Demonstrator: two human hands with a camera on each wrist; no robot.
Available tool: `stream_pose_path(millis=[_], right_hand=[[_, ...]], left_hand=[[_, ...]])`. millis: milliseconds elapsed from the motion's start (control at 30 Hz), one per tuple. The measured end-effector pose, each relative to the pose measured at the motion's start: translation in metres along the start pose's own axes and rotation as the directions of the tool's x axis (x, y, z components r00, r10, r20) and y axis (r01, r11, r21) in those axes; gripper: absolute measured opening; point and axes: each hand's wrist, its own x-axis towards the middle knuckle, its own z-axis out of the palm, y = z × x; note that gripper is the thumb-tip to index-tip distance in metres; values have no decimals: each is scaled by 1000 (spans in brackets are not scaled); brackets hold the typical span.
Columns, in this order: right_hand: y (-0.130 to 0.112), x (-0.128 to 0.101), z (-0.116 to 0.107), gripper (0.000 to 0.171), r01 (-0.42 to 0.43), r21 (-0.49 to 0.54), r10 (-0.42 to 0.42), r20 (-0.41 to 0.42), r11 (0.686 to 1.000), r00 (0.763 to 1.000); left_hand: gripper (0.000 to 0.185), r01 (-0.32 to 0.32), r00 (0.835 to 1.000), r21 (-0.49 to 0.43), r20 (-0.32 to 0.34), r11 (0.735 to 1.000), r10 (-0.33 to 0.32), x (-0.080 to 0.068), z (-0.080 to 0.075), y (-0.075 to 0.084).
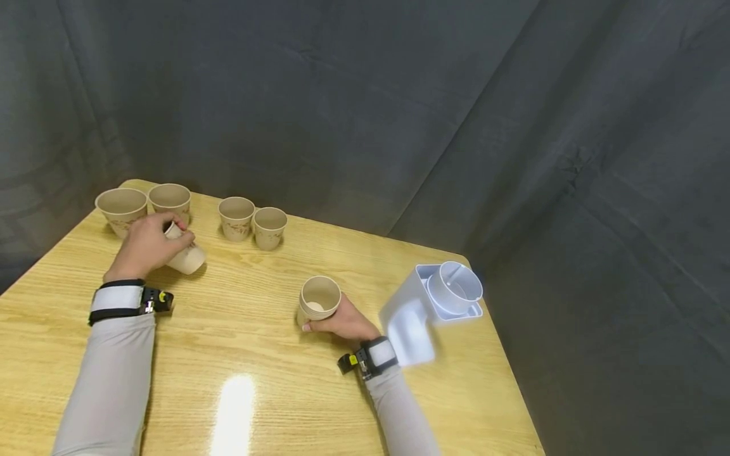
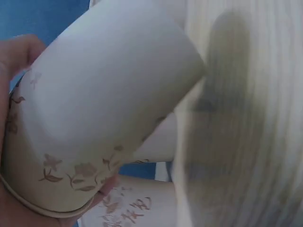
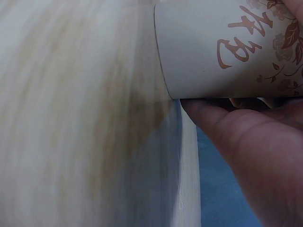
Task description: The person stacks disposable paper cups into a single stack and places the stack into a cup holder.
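A person's right hand (image 1: 346, 318) wraps thumb and fingers round a stack of nested cups (image 1: 319, 299), upright on a wooden table (image 1: 285, 380); right of the stack stands a pale blue holder (image 1: 407, 310); beyond the stack, to its left, the left hand (image 1: 148, 244), fingers partly closed, grips a tilted cup (image 1: 187, 259); farther back, left of the stack, stand four upright cups (image 1: 236, 228); a dark curtain (image 1: 319, 114) hangs behind.

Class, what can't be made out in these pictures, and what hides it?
Head view: most of the mouth of the tilted paper cup, covered by the left hand.
Head view: how many cups the nested paper-cup stack contains; its layers are too small to count surely.
Right wrist view: the stack's mouth, cut off by the right edge.
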Motion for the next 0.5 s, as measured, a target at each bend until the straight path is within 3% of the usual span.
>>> stream_pose_path(millis=[233, 500], right_hand=[[1, 1, 1, 81, -7, -6, 7, -3, 1000, 1000], [1, 1, 0, 81, 1, -3, -1, 0, 1000, 1000]], left_hand=[[24, 9, 1000, 7, 29, 1000, -10, 1, -6, 13], [29, -139, 987, -120, 67, 983, 147, 4, -3, 47]])
